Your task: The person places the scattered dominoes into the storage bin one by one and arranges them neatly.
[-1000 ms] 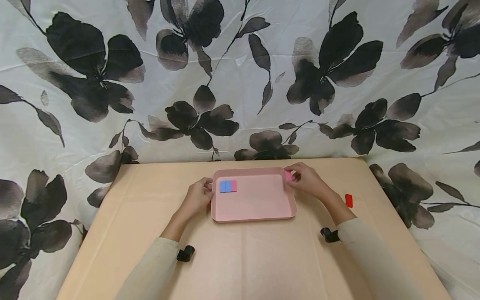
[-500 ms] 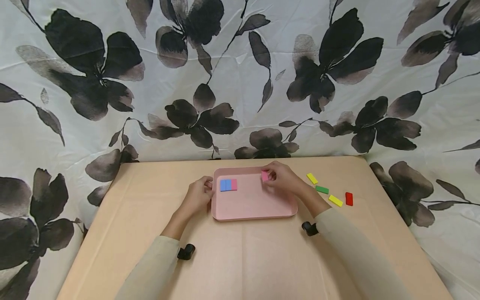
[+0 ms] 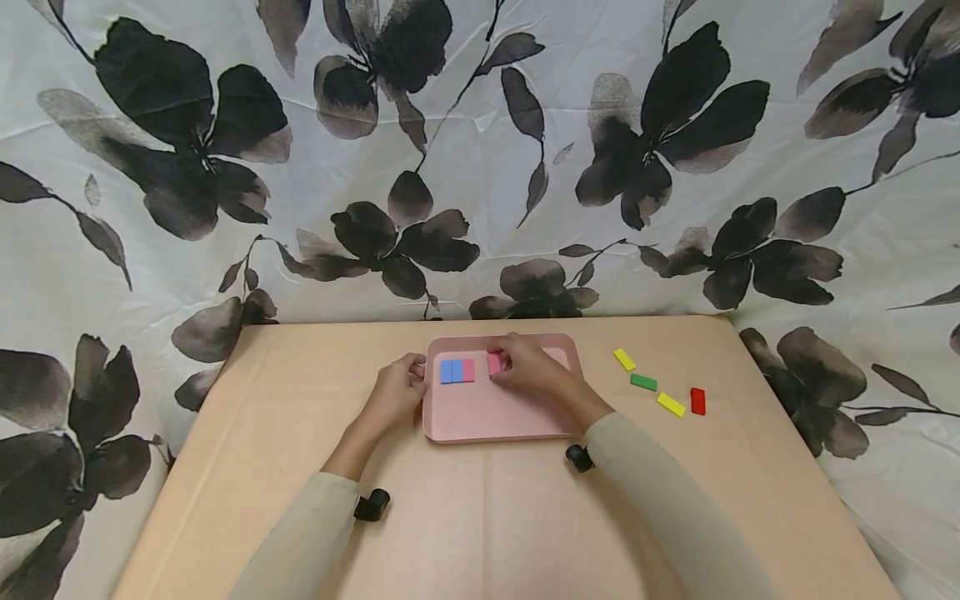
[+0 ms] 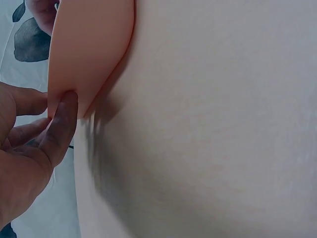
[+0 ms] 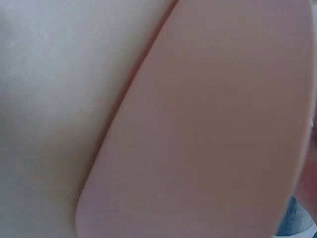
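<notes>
A pink rectangular tray [image 3: 472,417] lies on the table. My left hand [image 3: 393,392] pinches its left end; in the left wrist view the thumb [image 4: 63,116] lies against the tray's outer wall [image 4: 91,44]. Inside, at the upper left, two blue blocks [image 3: 452,372] and a pink block [image 3: 468,370] sit side by side in a row. A second pink block [image 3: 494,363] is pinched between the fingertips of my right hand [image 3: 536,371], over the tray and a short gap right of that row. The right wrist view holds mostly the tray's outer wall [image 5: 198,124].
Right of the tray on the table [image 3: 487,517] lie an upper yellow block [image 3: 624,359], a green block [image 3: 643,381], a lower yellow block [image 3: 671,404] and a red block [image 3: 698,401]. A floral cloth [image 3: 525,208] hangs behind the table.
My right hand has carried the pink block leftward from the tray's right rim toward the row, uncovering the yellow and green blocks. The left hand stays at the tray's left end.
</notes>
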Motion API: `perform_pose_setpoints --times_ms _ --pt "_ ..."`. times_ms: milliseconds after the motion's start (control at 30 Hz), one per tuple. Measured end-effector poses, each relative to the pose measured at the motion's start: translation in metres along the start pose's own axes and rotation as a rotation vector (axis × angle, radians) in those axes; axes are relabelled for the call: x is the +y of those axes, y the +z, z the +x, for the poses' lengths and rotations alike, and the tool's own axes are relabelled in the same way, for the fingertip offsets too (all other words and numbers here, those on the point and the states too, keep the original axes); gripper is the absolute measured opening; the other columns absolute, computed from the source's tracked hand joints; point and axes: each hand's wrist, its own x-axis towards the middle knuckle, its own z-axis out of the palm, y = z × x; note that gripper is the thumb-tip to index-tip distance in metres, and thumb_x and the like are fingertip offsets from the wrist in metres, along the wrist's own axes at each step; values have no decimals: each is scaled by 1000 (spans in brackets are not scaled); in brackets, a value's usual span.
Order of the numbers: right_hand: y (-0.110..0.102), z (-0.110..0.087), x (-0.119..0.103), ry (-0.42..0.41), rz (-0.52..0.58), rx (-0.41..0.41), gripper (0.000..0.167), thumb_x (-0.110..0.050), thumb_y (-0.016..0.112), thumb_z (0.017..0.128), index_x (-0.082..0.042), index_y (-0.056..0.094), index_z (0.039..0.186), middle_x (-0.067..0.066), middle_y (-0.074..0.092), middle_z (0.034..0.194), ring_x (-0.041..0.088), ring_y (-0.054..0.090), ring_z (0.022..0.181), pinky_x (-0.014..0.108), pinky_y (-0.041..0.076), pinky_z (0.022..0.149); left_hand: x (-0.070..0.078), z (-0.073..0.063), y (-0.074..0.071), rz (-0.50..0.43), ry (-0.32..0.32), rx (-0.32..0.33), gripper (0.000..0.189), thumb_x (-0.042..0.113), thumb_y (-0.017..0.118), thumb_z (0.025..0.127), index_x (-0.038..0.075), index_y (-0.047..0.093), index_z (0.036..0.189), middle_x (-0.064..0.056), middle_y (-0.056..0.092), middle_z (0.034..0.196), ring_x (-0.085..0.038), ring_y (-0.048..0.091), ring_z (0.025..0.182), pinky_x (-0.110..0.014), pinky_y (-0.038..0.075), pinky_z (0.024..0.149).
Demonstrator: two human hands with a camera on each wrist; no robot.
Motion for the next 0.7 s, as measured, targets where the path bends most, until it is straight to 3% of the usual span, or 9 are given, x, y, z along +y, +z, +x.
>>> perform_pose_setpoints --times_ms 233,400,700 --pt "8 14 2 6 -48 -38 43 -9 78 88 1 64 128 9 60 105 19 56 92 25 52 78 -1 5 2 2 -2 20 43 -3 67 92 -6 58 134 -17 65 110 -27 69 99 -35 61 83" --pt "10 19 2 28 -36 -52 43 -13 80 90 -1 64 128 8 59 101 20 56 90 25 51 75 1 7 4 -9 -3 26 43 -3 67 91 -6 59 134 -17 65 110 -27 69 98 -35 61 83" --pt "11 27 4 -5 -20 -60 39 -11 82 88 0 66 122 7 56 98 16 53 86 23 46 72 2 12 7 -9 -7 37 43 -4 67 91 -6 59 134 -17 66 111 -27 69 100 -36 61 85"
